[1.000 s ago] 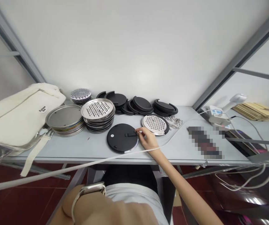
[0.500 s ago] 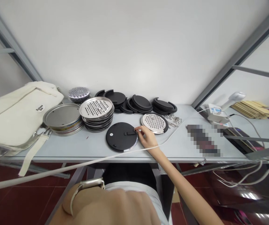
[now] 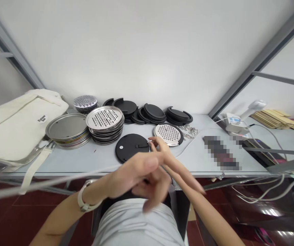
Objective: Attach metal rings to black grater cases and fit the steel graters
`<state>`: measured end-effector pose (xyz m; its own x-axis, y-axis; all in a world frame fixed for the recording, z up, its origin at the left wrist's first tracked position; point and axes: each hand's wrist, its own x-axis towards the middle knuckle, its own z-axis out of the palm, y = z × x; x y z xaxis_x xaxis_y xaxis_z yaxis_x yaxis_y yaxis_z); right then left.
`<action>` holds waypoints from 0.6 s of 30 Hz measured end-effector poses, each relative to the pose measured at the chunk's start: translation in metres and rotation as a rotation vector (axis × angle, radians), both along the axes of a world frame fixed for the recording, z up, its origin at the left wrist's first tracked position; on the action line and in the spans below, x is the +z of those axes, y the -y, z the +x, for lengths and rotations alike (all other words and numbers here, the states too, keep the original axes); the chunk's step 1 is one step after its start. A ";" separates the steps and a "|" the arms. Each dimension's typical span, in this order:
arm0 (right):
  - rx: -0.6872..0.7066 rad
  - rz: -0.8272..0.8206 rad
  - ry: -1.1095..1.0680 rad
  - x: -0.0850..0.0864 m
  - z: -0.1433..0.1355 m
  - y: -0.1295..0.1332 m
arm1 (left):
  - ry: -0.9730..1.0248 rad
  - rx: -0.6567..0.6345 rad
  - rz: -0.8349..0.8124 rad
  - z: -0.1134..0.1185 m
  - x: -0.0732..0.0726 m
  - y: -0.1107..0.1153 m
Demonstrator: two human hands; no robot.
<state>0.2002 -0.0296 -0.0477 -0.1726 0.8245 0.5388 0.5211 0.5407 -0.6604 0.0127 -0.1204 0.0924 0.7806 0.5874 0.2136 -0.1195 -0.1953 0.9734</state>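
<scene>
A black round disc with a small white sticker and a clip lies near the table's front edge. My right hand pinches at the disc's right rim; what its fingertips hold is too small to name. Nearer the camera, my left hand hangs in front of the disc and over my right wrist, slightly blurred, its fingers apart and nothing in them. Just right of the disc lies a perforated metal plate in a black holder. Small metal hooks or chains lie beside it.
Stacks of grater plates and flat metal discs stand left. Black holders line the wall. A cream bag is far left. At right are a white scanner, wooden pieces and cables. A white cord crosses the front.
My left hand has moved up and forward from close below the camera, showing its fingers and coming in front of the disc. My right hand has stayed at the disc's rim.
</scene>
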 end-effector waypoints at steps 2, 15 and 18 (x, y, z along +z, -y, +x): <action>-0.009 -0.006 0.005 0.003 0.000 0.002 | -0.071 0.095 0.087 0.006 -0.003 -0.021; -0.020 -0.094 -0.087 0.007 -0.002 0.002 | -0.672 -0.006 0.618 -0.023 -0.031 -0.049; -0.047 -0.113 -0.094 0.009 -0.003 0.000 | -0.661 0.224 0.746 -0.027 -0.042 -0.076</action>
<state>0.1967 -0.0294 -0.0387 -0.0851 0.8870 0.4539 0.4770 0.4362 -0.7630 -0.0139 -0.0445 0.0503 0.7634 0.6281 0.1507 0.5116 -0.7303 0.4526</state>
